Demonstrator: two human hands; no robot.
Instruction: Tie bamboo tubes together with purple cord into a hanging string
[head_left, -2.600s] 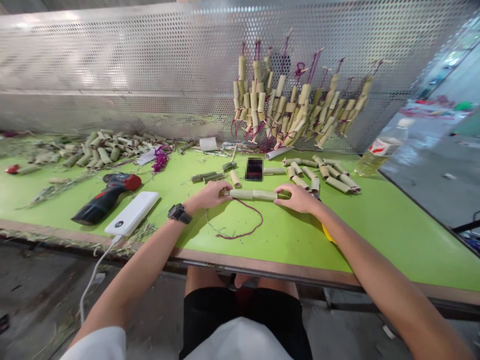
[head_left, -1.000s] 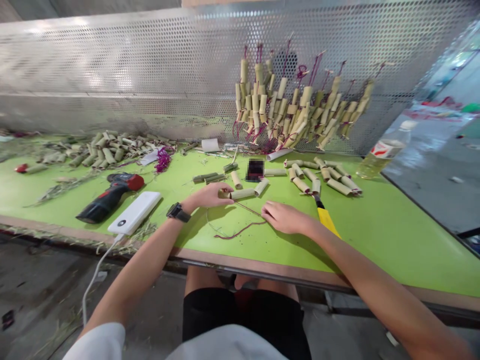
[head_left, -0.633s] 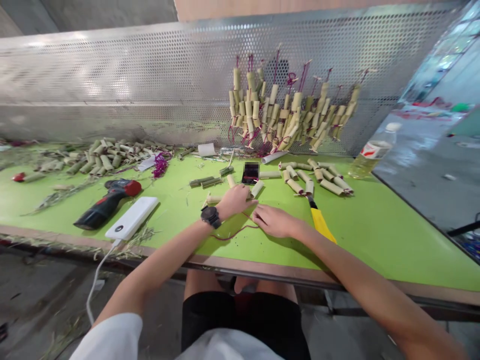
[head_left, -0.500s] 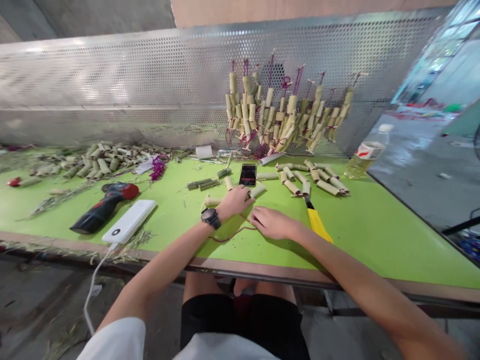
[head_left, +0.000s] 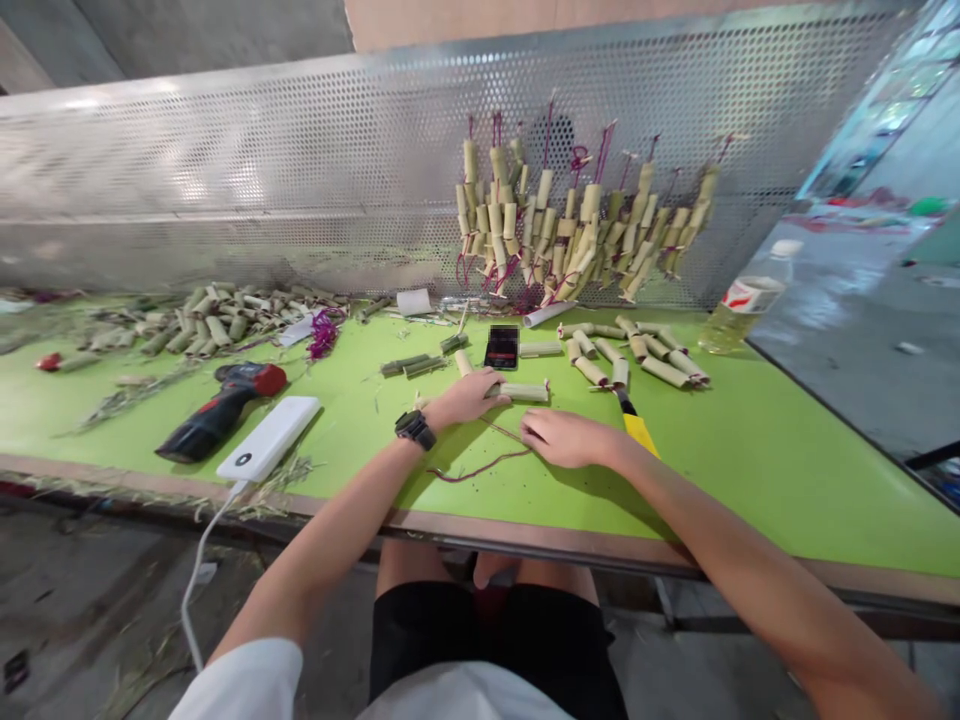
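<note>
My left hand point(head_left: 466, 397), with a dark watch at its wrist, is closed over a pale bamboo tube point(head_left: 527, 392) that sticks out to the right of the fingers. Its other end is hidden under the hand. My right hand point(head_left: 564, 437) pinches a dark red cord point(head_left: 480, 466) just above the green table. One stretch of the cord runs between the two hands, while a loose tail curves left across the tabletop. Just beyond my left hand lie a phone point(head_left: 501, 347) and another bamboo tube point(head_left: 540, 349).
Strung bamboo tubes point(head_left: 592, 230) hang on the perforated metal panel point(head_left: 247, 170). To the left are a cordless drill point(head_left: 221, 415), a white power bank point(head_left: 268, 438) and a bamboo pile point(head_left: 214, 325). A yellow-handled knife point(head_left: 639, 434), strung tubes point(head_left: 649, 350) and a bottle point(head_left: 748, 305) stay right.
The tube at my left hand has swung from a slant to nearly level. My right hand has drawn slightly right with the cord, widening the gap between the hands. The whole view has shifted a little.
</note>
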